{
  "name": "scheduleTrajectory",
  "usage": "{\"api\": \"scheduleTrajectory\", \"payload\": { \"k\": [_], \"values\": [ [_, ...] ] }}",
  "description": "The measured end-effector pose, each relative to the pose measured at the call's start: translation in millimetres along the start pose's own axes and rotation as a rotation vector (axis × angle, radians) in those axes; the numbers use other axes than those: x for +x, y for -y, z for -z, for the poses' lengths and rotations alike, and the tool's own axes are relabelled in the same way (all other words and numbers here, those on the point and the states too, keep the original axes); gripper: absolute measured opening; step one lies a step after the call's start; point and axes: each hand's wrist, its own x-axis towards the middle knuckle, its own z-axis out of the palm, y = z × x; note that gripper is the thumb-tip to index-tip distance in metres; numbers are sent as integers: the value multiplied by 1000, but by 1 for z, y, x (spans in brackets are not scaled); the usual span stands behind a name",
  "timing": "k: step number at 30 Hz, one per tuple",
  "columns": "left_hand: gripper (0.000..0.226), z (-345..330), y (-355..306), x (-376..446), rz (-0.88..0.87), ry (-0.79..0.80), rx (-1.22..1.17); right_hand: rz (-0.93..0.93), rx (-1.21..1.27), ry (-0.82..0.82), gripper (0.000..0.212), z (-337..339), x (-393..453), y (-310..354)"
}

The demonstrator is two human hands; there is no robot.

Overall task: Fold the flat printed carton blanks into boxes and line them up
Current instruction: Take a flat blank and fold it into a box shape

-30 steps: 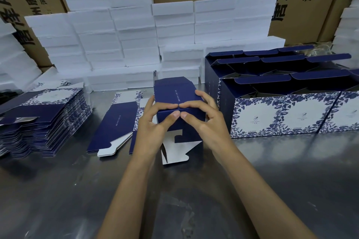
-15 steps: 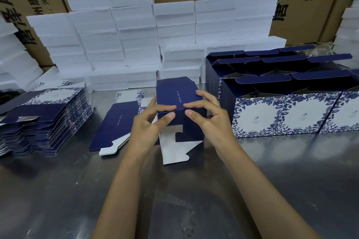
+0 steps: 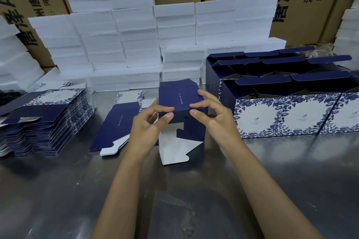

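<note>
Hands work mid-desk (image 3: 272, 190): left hand (image 3: 147, 128) and right hand (image 3: 215, 120) each pinch the navy carton (image 3: 180, 99), half-formed, bottom flap hanging; finished boxes (image 3: 287, 114) line up to its right.

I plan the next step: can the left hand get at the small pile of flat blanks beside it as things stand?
Probably yes, once free. The small pile lies just left of the left hand, nothing between, but that hand now pinches the half-folded carton.
</note>
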Motion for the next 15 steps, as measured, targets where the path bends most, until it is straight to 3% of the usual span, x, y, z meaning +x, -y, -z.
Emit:
{"api": "scheduleTrajectory", "payload": {
  "k": [4,7,9,11,15],
  "values": [
    [20,2,1,2,-27,-58,28,-98,104,35,34,3,-4,-2],
    [23,8,7,6,-35,-181,67,-313,189,-78,60,4,-4,-7],
    [25,8,10,6,-39,-248,52,-470,167,-80,52,4,-3,-9],
    [22,3,7,5,-23,-279,-15,-533,145,19,42,-1,-8,-10],
    [17,-3,0,2,81,-280,-300,-394,195,111,34,-9,-9,-5]
  ]
}}
